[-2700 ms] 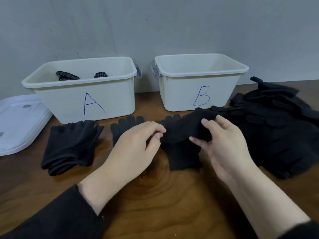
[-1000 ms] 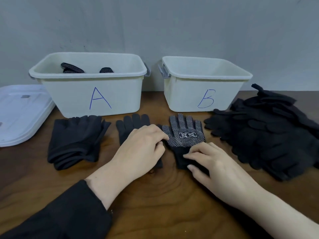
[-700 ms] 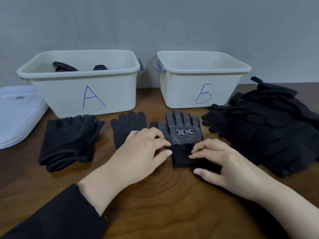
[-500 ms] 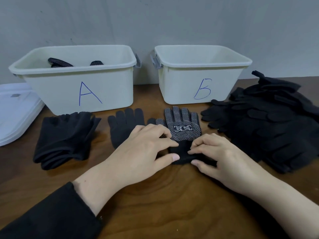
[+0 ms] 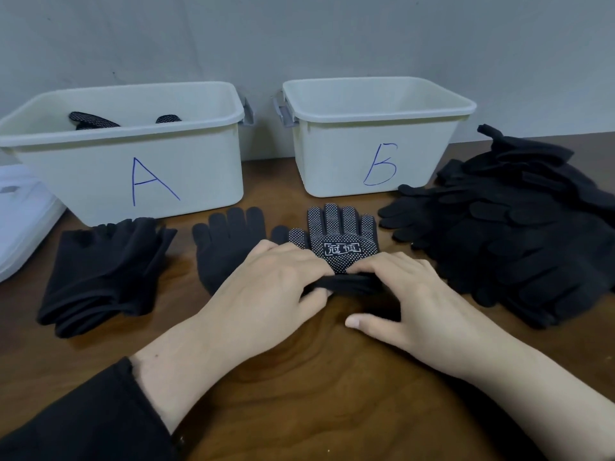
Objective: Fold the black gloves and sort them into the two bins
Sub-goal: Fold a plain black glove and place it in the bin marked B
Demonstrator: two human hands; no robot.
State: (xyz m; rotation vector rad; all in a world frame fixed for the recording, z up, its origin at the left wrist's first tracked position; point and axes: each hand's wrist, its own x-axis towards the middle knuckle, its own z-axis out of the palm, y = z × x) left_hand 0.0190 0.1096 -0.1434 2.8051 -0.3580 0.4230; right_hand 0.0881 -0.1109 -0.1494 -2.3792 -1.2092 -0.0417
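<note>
**Q:** Layout, left to right?

**Me:** White lid [image 5: 20, 227] at the far left edge. Bin A [image 5: 133, 154], dotted gloves [image 5: 95, 120] showing above its rim. In front of it a folded stack of plain gloves [image 5: 100, 274]. Next, a plain glove [image 5: 226, 241] lying flat, fingers toward the bins. Centre: the dotted glove [image 5: 339, 237], dots and printed label face up, fingers pointing at bin B [image 5: 376, 151]; from here I cannot see anything in B. Far right, the unsorted pile [image 5: 519, 234].

**Q:** Hands?

**Me:** My left hand [image 5: 273, 287] has the cuff end of the dotted glove pinched, fingers curled over the top, thumb under the edge. My right hand [image 5: 409, 294] has its fingers curled onto the same cuff; the thumb lies out flat on the wooden table [image 5: 316, 394]. The cuff is bunched and raised between the two hands.

**Q:** Step in hand?

**Me:** Judged: start of the fold on this glove, cuff about to go over the palm. Sorting not yet done for it.

**Q:** Next move calls for?

**Me:** Carry both corners forward evenly so the cuff lands square on the fingers, then press flat. Dotted ones sit in A, so I expect this one goes there. Keep my left wrist off the plain glove beside it.
</note>
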